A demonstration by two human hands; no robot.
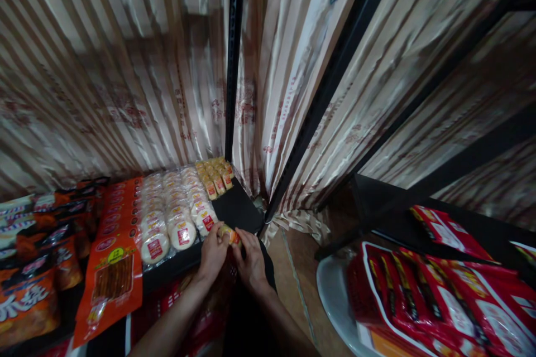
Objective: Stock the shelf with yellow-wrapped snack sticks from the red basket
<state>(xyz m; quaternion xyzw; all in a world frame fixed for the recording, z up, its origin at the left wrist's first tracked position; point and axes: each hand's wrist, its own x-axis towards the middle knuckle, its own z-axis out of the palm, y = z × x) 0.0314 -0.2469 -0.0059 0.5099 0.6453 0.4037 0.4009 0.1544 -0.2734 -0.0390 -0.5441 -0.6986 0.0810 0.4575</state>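
Note:
My left hand [212, 252] and my right hand [251, 261] are close together at the front edge of a black shelf [240, 207]. Between their fingertips they pinch a small yellow snack packet [228, 234] with a red-orange patch; fingers cover part of it. Just beyond, similar yellow packets [214, 177] stand in short rows at the shelf's back corner. Left of those lie rows of round white wrapped cakes [182, 234] with red labels, the nearest ones close to my left hand.
A long orange snack bag [113, 268] and dark orange-and-black bags [37, 290] fill the shelf's left. Upright black posts [232, 78] frame the corner before pleated curtains [125, 67]. At right, red packets [452, 301] sit in a bag above a pale round stool or basin [330, 290].

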